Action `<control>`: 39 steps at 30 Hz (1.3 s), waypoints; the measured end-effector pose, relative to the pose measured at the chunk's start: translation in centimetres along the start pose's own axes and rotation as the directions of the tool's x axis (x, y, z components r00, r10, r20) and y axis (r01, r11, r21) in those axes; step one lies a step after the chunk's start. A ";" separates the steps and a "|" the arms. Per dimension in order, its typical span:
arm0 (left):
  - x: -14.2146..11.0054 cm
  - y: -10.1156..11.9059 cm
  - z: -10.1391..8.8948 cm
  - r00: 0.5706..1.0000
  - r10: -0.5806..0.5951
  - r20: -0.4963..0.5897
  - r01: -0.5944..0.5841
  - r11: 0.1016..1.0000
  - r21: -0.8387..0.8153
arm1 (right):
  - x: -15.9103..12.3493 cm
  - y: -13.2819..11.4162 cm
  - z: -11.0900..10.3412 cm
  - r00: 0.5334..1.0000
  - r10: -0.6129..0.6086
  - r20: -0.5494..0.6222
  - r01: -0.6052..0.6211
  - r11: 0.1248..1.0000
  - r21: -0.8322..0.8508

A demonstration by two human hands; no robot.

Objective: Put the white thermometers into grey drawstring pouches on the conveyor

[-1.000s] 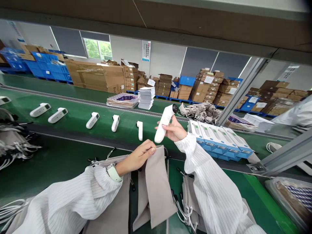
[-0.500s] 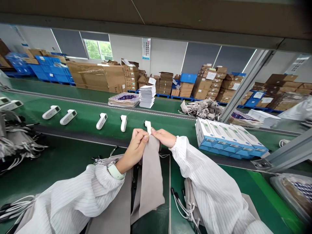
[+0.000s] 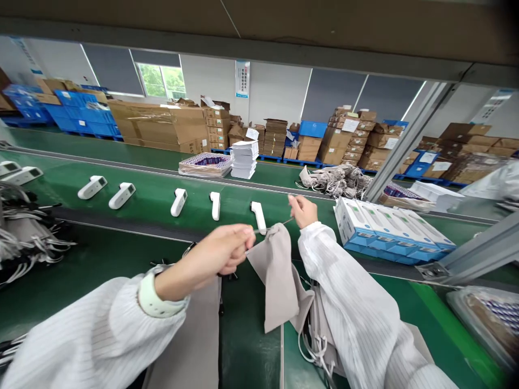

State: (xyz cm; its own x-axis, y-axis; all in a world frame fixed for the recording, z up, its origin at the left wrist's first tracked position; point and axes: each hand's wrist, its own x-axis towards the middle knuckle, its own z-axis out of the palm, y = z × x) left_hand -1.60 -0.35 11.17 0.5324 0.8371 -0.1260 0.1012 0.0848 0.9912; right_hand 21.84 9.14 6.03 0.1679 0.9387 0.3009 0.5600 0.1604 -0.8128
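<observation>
A: What do the two hands hold?

B: Both are closed on the drawstrings of a soft grey fabric pouch (image 3: 278, 281). The left hand (image 3: 225, 251) is curled into a fist around the thin cord on the pouch's left side, and the right hand (image 3: 303, 209) pinches the cord on the other side between fingertips, raised a little higher and further back.

A: And the pouch itself, where is it against the fingers?

B: It hangs between the two hands, below them. Its gathered mouth sits at the top, just beside the left fingers (image 3: 243, 243), while the right fingertips are a little apart from the cloth, joined to it only by the taut string. The body of the pouch droops over the green work surface (image 3: 101, 259).

A: What lies around it?

B: Beyond the hands, on the green conveyor belt (image 3: 154, 178), white handheld thermometers (image 3: 214, 205) lie in a row, the nearest one just behind the pouch's mouth. To the right stands a row of white and blue cartons (image 3: 389, 229). More flat grey pouches (image 3: 194, 335) lie under the left forearm, and a heap of corded ones (image 3: 336, 183) sits further back.
</observation>
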 end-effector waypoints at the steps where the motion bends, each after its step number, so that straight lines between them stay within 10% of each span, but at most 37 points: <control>1: -0.2 0.2 0.2 0.995 0.084 -0.050 -0.086 0.996 -0.039 | -0.5 -0.5 0.3 0.984 0.001 0.176 -0.020 0.994 0.107; 4: -0.2 0.2 0.4 0.946 0.287 -0.154 -0.299 0.952 -0.068 | -3.2 -3.0 2.8 0.656 -0.238 0.716 -0.151 0.888 0.434; 6: 0.1 -0.2 0.5 0.933 0.332 -0.140 -0.340 0.940 -0.030 | -5.1 -4.5 4.8 0.393 -0.440 0.808 -0.270 0.784 0.559; 7: 0.3 -0.5 0.6 0.927 0.352 -0.128 -0.353 0.936 0.017 | -5.7 -5.0 5.6 0.368 -0.483 0.794 -0.295 0.749 0.593; 8: 0.4 -0.9 0.8 0.918 0.377 -0.124 -0.368 0.926 0.088 | -5.9 -5.2 6.0 0.408 -0.493 0.769 -0.299 0.723 0.622; 10: 0.7 -2.1 1.5 0.898 0.426 -0.112 -0.384 0.881 0.275 | -5.1 -5.0 5.6 0.649 -0.400 0.647 -0.242 0.698 0.674; 12: 1.0 -3.9 2.4 0.899 0.435 -0.051 -0.364 0.806 0.467 | -3.1 -4.0 3.6 0.935 -0.126 0.333 -0.121 0.769 0.628; 13: 1.1 -5.0 2.8 0.912 0.410 0.019 -0.352 0.757 0.550 | -1.9 -3.4 2.3 0.994 0.033 0.100 -0.082 0.839 0.538; 15: 1.1 -7.0 3.5 0.918 0.328 0.222 -0.386 0.619 0.684 | 0.2 -1.9 -0.4 0.929 0.197 -0.314 -0.116 0.959 0.258; 17: 0.8 -8.2 3.8 0.896 0.210 0.391 -0.443 0.484 0.754 | 1.3 -0.3 -2.3 0.865 0.171 -0.472 -0.211 0.977 -0.032; 23: -1.0 -6.6 4.3 0.825 0.041 0.563 -0.517 0.456 0.724 | 0.7 4.1 -1.1 0.933 0.201 -0.299 -0.335 0.789 -0.515; 29: 1.6 -8.5 3.5 0.922 0.341 0.182 -0.297 0.325 0.898 | 0.5 4.5 2.6 0.995 -0.009 0.103 0.077 0.734 -0.675; 39: 2.2 -9.9 3.1 0.954 0.281 0.108 -0.182 0.253 0.950 | 0.2 5.4 3.4 0.973 0.184 0.140 -0.034 0.715 -0.698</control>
State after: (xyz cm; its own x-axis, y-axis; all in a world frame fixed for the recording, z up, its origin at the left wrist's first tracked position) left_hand 1.16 -0.99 0.92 0.6268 0.7637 0.1545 0.7271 -0.6446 0.2364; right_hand 22.18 11.25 0.03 0.1526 0.9855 0.0738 0.9612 -0.1306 -0.2431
